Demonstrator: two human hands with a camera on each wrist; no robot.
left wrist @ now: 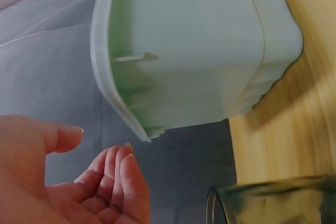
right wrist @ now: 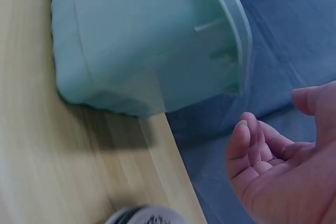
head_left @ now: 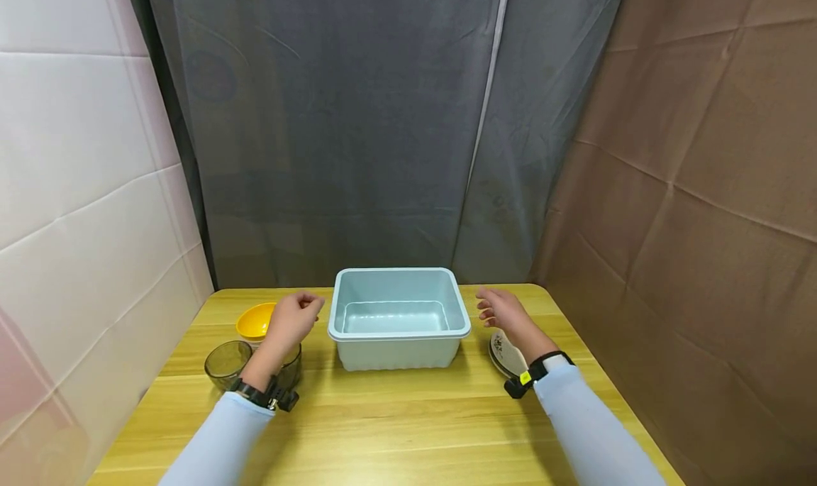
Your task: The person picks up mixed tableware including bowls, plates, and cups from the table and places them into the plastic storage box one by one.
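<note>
Bin [head_left: 398, 355] mid, nr far edge of surface [head_left: 383, 433], looks empty. L hand [head_left: 295, 320] + R hand [head_left: 508, 314] flank it w/o contact, fingers loosely curled, grasping nothing. Yellow bowl [head_left: 253, 322], glass cups [head_left: 225, 363] nr L edge, patterned item [head_left: 508, 356] nr R edge: all outside, prob 0 loaded.

Stretches out as a yellowish wooden table [head_left: 383, 429] with rounded far corners. Carries an upright, pale blue bin [head_left: 398, 351] in the middle, toward the far edge. Bears two smoky glass cups [head_left: 226, 362] at left, one partly hidden, with a yellow bowl [head_left: 255, 321] just beyond. Holds at right a pale patterned piece [head_left: 507, 355], partly hidden.
</note>
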